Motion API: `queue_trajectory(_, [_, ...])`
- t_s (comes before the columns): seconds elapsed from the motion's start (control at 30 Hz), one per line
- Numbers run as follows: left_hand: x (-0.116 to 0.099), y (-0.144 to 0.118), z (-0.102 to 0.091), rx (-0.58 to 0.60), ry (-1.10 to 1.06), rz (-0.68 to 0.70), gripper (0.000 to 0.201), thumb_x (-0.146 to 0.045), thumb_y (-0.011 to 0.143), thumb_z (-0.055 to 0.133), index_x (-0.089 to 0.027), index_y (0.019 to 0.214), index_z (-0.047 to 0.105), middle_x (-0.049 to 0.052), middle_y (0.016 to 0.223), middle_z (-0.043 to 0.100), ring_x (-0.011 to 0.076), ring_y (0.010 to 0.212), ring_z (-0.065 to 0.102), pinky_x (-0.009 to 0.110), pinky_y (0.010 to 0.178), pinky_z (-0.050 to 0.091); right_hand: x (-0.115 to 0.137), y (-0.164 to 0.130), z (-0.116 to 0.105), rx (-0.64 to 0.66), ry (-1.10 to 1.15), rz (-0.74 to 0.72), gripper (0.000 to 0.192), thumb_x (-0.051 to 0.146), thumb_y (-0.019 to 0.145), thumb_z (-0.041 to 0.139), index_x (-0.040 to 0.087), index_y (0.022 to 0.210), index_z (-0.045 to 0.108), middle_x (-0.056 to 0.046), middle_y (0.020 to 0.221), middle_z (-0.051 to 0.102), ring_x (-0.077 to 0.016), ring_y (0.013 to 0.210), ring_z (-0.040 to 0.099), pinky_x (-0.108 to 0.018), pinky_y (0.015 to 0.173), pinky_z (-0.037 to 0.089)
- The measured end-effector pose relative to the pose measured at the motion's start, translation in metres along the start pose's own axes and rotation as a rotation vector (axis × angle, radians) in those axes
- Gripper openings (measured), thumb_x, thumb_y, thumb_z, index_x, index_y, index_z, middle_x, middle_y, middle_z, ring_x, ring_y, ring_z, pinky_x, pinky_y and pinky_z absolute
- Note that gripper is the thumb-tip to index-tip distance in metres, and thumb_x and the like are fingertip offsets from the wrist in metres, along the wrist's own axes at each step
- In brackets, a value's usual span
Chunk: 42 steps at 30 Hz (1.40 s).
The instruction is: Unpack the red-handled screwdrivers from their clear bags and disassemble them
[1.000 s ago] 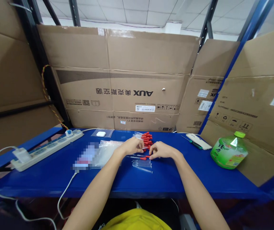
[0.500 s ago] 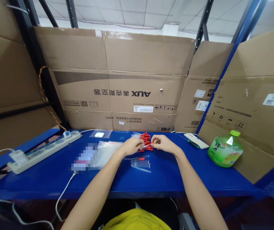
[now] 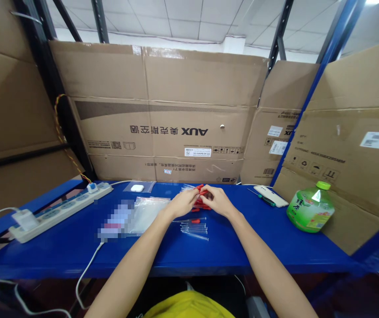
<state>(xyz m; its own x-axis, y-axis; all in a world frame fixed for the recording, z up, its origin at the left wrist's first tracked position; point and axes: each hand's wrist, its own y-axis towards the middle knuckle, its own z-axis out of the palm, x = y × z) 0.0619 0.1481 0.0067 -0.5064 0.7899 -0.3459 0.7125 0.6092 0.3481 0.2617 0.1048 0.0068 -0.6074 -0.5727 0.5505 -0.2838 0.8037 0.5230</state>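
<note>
Both hands meet at the centre of the frame, over the far middle of the blue tabletop (image 3: 242, 247). The left hand (image 3: 183, 202) and the right hand (image 3: 216, 199) have their fingers curled together around a small red-capped piece (image 3: 201, 190), pinched between the fingertips of both; how tightly each grips is too small to tell. Half a second ago the hands were slightly apart, with the red piece held between them just above the pile; now they have closed in until they touch, and have shifted a little toward the upper part of the frame. A second ago they were lower, right beside the row of tubes.

The pile of red caps (image 3: 201, 205) lies just below and behind the hands, mostly hidden by them. A row of clear tubes (image 3: 194, 229) lies on the tabletop just nearer the person, with one red-capped tube (image 3: 189, 220) at its far edge, unmoved.

Left of the hands lies a clear plastic bag (image 3: 148, 211); a power strip (image 3: 60, 211) lies at centre left, and a green bottle (image 3: 310, 206) lies at centre right.
</note>
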Motion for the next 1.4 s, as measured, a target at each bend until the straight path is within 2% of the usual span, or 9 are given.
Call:
queue_trajectory(0.17, [-0.003,-0.001,0.002,0.051,0.066,-0.069,0.036,-0.036,0.105,0.031,-0.022,0.120,0.060,0.011,0.107,0.071,0.0241,0.096,0.068,0.031,0.083,0.047,-0.005,0.001,0.005,-0.045,-0.105,-0.058,0.013,0.024,0.086,0.059,0.020,0.095,0.067,-0.003,0.088,0.067,-0.0143,0.069,0.056,-0.024,0.067,0.042])
queue_trajectory(0.33, [0.000,0.001,0.005,0.051,0.123,-0.063,0.037,-0.035,0.105,0.028,-0.020,0.113,0.062,0.012,0.099,0.072,0.0246,0.088,0.068,0.030,0.075,0.045,-0.005,0.001,0.010,-0.083,-0.158,-0.080,0.012,0.019,0.084,0.058,0.020,0.094,0.066,-0.003,0.086,0.066,-0.0150,0.070,0.056,-0.025,0.069,0.042])
queue_trajectory(0.6, [0.011,0.005,0.008,0.006,0.040,0.015,0.034,-0.034,0.105,0.031,-0.020,0.108,0.062,0.009,0.095,0.072,0.0209,0.087,0.068,0.026,0.077,0.044,-0.003,0.001,0.019,-0.155,-0.189,-0.100,0.013,0.014,0.082,0.053,0.019,0.089,0.063,-0.002,0.077,0.062,-0.0147,0.065,0.053,-0.024,0.065,0.039])
queue_trajectory(0.8, [0.014,0.007,0.010,-0.021,0.038,0.018,0.033,-0.032,0.105,0.032,-0.020,0.110,0.062,0.008,0.098,0.073,0.0216,0.088,0.069,0.026,0.073,0.044,-0.006,0.004,0.029,-0.245,-0.249,-0.082,0.015,0.012,0.082,0.051,0.020,0.085,0.064,-0.001,0.072,0.060,-0.0159,0.065,0.053,-0.026,0.067,0.039])
queue_trajectory(0.97, [0.008,0.006,0.005,-0.052,0.032,0.022,0.033,-0.034,0.106,0.032,-0.022,0.112,0.062,0.007,0.102,0.074,0.0208,0.091,0.069,0.026,0.076,0.045,-0.007,0.003,0.029,-0.272,-0.216,-0.082,0.016,0.015,0.085,0.053,0.020,0.091,0.067,-0.002,0.075,0.062,-0.0157,0.064,0.054,-0.026,0.067,0.041])
queue_trajectory(1.13, [-0.002,0.002,-0.005,-0.142,0.093,-0.003,0.028,-0.037,0.104,0.038,-0.024,0.105,0.063,0.004,0.099,0.073,0.0193,0.091,0.068,0.025,0.074,0.044,-0.009,0.002,0.019,-0.255,-0.094,-0.115,0.017,0.022,0.089,0.057,0.020,0.104,0.066,-0.006,0.096,0.066,-0.0173,0.079,0.061,-0.027,0.074,0.047])
queue_trajectory(1.27, [-0.006,0.000,-0.007,-0.187,0.138,-0.043,0.018,-0.034,0.100,0.046,-0.026,0.103,0.062,0.001,0.095,0.073,0.0183,0.086,0.067,0.025,0.071,0.043,-0.012,0.002,0.015,-0.200,-0.073,-0.063,0.015,0.025,0.089,0.059,0.021,0.102,0.064,-0.002,0.087,0.068,-0.0155,0.069,0.059,-0.026,0.067,0.045])
queue_trajectory(1.4, [-0.007,-0.001,-0.007,-0.142,0.156,-0.027,0.017,-0.033,0.099,0.047,-0.027,0.105,0.061,0.001,0.094,0.072,0.0187,0.086,0.067,0.026,0.072,0.044,-0.012,0.001,0.016,-0.159,-0.092,-0.045,0.009,0.027,0.092,0.057,0.021,0.092,0.065,-0.001,0.083,0.069,-0.0152,0.069,0.060,-0.025,0.067,0.042])
